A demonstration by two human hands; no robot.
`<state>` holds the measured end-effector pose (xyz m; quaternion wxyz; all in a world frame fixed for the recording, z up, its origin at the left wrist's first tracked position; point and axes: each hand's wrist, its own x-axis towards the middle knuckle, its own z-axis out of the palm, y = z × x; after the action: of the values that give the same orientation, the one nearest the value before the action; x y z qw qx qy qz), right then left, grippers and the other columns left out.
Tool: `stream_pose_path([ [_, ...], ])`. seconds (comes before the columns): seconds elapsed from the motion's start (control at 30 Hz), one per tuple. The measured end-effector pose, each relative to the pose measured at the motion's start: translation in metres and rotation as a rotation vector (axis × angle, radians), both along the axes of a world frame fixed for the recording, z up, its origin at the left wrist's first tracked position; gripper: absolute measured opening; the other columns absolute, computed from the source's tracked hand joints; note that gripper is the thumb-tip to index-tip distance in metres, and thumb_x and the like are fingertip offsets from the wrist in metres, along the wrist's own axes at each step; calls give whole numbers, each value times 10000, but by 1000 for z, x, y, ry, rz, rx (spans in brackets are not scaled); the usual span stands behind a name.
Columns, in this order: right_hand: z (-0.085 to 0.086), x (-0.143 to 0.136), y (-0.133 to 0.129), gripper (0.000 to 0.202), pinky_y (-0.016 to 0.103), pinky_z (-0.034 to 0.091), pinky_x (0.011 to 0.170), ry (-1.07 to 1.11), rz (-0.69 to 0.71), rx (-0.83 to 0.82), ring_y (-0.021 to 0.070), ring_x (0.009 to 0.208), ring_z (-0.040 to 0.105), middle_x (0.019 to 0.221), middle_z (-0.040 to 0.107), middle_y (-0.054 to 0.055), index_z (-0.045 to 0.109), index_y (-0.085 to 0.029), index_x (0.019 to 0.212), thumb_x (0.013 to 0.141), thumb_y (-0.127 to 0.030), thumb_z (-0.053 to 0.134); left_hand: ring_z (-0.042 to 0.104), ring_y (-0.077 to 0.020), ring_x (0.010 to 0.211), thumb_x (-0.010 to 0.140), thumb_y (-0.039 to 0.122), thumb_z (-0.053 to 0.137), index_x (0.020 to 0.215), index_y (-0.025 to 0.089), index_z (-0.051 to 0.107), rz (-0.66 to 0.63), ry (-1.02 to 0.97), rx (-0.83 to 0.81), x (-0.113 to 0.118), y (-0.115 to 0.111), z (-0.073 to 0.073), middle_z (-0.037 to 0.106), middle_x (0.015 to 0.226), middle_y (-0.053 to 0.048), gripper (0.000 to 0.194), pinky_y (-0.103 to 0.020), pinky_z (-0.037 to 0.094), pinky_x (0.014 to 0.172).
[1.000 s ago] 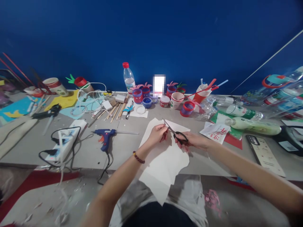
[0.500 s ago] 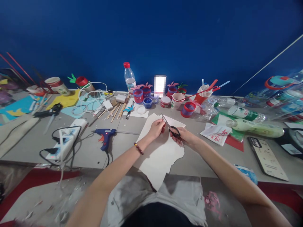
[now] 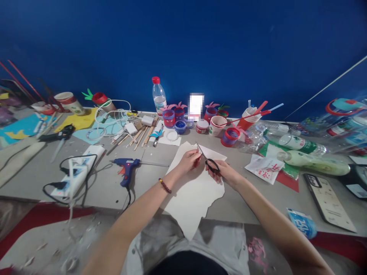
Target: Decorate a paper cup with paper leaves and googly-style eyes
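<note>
Black-handled scissors (image 3: 212,165) are gripped in my right hand (image 3: 225,172), their blades pointing up and left. My left hand (image 3: 190,161) is closed in a pinch close to the blades; what its fingertips hold is too small and too hidden to name. Both hands are above a large white sheet of paper (image 3: 192,198) with a ragged right edge, which hangs over the table's front edge. A blue hot glue gun (image 3: 127,168) lies left of the sheet, its red light on.
A white power strip (image 3: 82,172) with plugged cords lies at the left. Painted cups (image 3: 168,118), a water bottle (image 3: 159,100) and a paper cup (image 3: 217,126) line the back. Plastic bottles (image 3: 304,143) and a phone (image 3: 329,200) are at the right.
The camera view has shifted slightly, so most table things sit a little lower and those at the right farther right. Both hands and the scissors stay close together over the paper.
</note>
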<state>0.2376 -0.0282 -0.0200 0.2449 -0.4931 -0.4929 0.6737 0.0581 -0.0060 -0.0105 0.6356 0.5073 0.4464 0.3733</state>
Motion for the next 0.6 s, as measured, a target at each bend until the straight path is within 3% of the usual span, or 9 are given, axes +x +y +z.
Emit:
stream_pose_path([
  [0.27, 2, 3, -2, 501, 147, 259, 311, 40, 10, -8, 36, 363, 362, 495, 452, -67, 561, -159, 764, 734, -653, 635, 337, -62, 408, 796, 395, 514, 544, 177, 443, -21, -6, 74, -2, -2, -1, 433, 475, 42, 340, -230, 237, 432],
  [0.43, 13, 5, 0, 534, 155, 154, 297, 49, 22, -46, 21, 342, 285, 467, 436, -69, 570, -149, 722, 658, -667, 683, 314, -60, 406, 786, 359, 508, 518, 174, 442, -36, 48, 87, -7, -1, 2, 399, 455, 48, 332, -235, 225, 443],
  [0.6, 21, 13, 3, 510, 159, 140, 297, -31, 72, -8, 10, 311, 272, 451, 443, -67, 617, -136, 715, 670, -638, 689, 322, -59, 404, 786, 321, 514, 515, 174, 434, -77, 44, 101, -10, -1, 5, 384, 433, 52, 318, -228, 224, 442],
])
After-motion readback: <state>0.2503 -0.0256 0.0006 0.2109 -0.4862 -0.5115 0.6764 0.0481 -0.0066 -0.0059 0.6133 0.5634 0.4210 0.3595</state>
